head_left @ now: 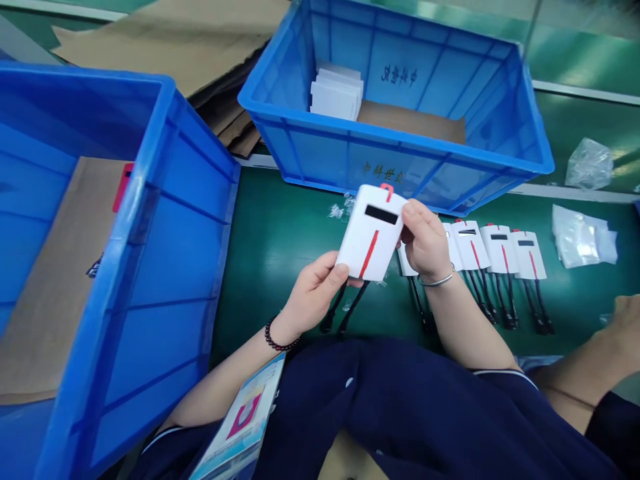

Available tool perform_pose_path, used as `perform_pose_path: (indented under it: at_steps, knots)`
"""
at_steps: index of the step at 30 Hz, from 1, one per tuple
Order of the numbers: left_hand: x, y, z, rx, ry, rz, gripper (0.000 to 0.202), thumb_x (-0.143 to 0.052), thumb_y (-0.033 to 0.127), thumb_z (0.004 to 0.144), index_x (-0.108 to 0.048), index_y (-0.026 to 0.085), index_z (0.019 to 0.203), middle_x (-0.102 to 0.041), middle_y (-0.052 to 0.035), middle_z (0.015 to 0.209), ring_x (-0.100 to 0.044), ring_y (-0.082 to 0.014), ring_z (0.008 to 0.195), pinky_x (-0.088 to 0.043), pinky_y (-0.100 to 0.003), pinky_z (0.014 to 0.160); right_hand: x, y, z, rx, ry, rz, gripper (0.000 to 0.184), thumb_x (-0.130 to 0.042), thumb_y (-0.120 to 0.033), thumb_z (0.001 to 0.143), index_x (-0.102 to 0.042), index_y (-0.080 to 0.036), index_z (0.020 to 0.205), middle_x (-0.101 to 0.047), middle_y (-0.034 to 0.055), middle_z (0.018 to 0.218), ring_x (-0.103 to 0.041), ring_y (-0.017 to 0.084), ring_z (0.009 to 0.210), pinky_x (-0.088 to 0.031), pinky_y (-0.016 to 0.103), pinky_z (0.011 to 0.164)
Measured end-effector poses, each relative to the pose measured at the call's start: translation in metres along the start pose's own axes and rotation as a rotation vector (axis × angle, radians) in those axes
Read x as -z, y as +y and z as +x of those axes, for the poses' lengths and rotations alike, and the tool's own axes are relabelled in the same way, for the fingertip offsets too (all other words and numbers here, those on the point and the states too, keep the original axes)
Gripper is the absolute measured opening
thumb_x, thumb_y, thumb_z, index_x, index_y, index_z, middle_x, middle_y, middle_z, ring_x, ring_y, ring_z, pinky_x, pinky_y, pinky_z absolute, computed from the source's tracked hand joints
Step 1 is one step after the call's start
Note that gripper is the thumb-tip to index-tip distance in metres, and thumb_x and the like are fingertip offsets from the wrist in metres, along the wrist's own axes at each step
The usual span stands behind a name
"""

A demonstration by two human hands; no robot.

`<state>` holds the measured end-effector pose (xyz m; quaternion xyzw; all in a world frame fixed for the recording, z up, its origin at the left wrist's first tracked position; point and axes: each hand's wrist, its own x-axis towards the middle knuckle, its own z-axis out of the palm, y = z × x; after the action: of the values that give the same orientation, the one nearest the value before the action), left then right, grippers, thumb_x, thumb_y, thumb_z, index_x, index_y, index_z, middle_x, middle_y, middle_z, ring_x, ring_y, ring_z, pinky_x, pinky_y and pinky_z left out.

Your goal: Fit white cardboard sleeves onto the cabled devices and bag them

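Observation:
A white box-shaped device [356, 240] with a black display window, a red stripe and a red loop on top is held up between both hands. My left hand [315, 293] pinches its lower left corner. At the upper right edge my right hand [427, 240] grips it, fingers partly hidden behind. Two black cables [353, 308] hang from its lower end. To the right, several like devices [500, 250] lie in a row on the green table [280, 267], cables towards me. One more white device [407, 261] is partly covered by my right hand.
A blue crate [320, 153] at the back holds several white pieces [336, 93]. Another blue crate [175, 267] stands left, with a red item [123, 187] inside. Cardboard sheets [185, 40] lie behind. Clear plastic bags [583, 235] and a co-worker's arm [595, 373] are right.

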<state>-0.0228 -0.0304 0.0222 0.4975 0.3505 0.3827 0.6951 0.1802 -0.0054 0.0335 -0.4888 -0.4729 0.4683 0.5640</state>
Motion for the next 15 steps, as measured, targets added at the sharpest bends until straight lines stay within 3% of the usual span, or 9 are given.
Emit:
perform_pose_path:
  at_steps: [3, 6, 9, 11, 15]
  knots:
    - [0.0, 0.005, 0.0, -0.176, 0.031, 0.405, 0.031, -0.053, 0.042, 0.098, -0.065, 0.017, 0.085, -0.071, -0.0031, 0.075, -0.066, -0.0151, 0.067, -0.052, -0.026, 0.063, 0.007, 0.01, -0.004, -0.083, 0.05, 0.154, 0.038, -0.067, -0.059, 0.084, -0.057, -0.023, 0.078, -0.054, -0.0035, 0.066, -0.049, 0.011, 0.054, -0.039, 0.023, 0.045]
    - [-0.006, 0.009, 0.001, -0.561, 0.113, 0.857, 0.027, -0.053, 0.028, 0.097, -0.058, 0.017, 0.072, -0.057, 0.0001, 0.061, -0.052, -0.012, 0.056, -0.039, -0.025, 0.054, 0.007, 0.017, -0.007, -0.145, 0.052, 0.251, 0.038, -0.071, -0.059, 0.08, -0.063, -0.023, 0.089, -0.059, -0.0021, 0.075, -0.054, 0.011, 0.06, -0.045, 0.022, 0.045]
    - [-0.01, 0.012, 0.001, -0.763, 0.139, 1.027, 0.028, -0.054, 0.024, 0.095, -0.052, 0.018, 0.068, -0.046, 0.0026, 0.056, -0.04, -0.0109, 0.051, -0.032, -0.026, 0.049, 0.004, 0.022, -0.01, -0.199, 0.065, 0.29, 0.04, -0.071, -0.059, 0.079, -0.064, -0.023, 0.094, -0.062, -0.0018, 0.081, -0.054, 0.01, 0.06, -0.049, 0.023, 0.047]
    - [-0.01, 0.013, 0.001, -0.673, 0.107, 0.959, 0.028, -0.056, 0.026, 0.094, -0.051, 0.018, 0.067, -0.047, 0.0022, 0.057, -0.043, -0.0107, 0.052, -0.032, -0.026, 0.049, 0.002, 0.022, -0.012, -0.199, 0.093, 0.29, 0.04, -0.07, -0.059, 0.08, -0.063, -0.023, 0.097, -0.063, -0.0013, 0.081, -0.055, 0.011, 0.06, -0.049, 0.023, 0.047]
    - [-0.003, 0.01, 0.006, -0.084, -0.108, 0.386, 0.031, -0.054, 0.043, 0.093, -0.053, 0.019, 0.074, -0.058, 0.0003, 0.062, -0.057, -0.0133, 0.053, -0.043, -0.024, 0.049, -0.001, 0.018, -0.015, -0.184, 0.122, 0.244, 0.034, -0.065, -0.056, 0.087, -0.062, -0.023, 0.093, -0.054, -0.0039, 0.065, -0.05, 0.011, 0.051, -0.04, 0.023, 0.041]
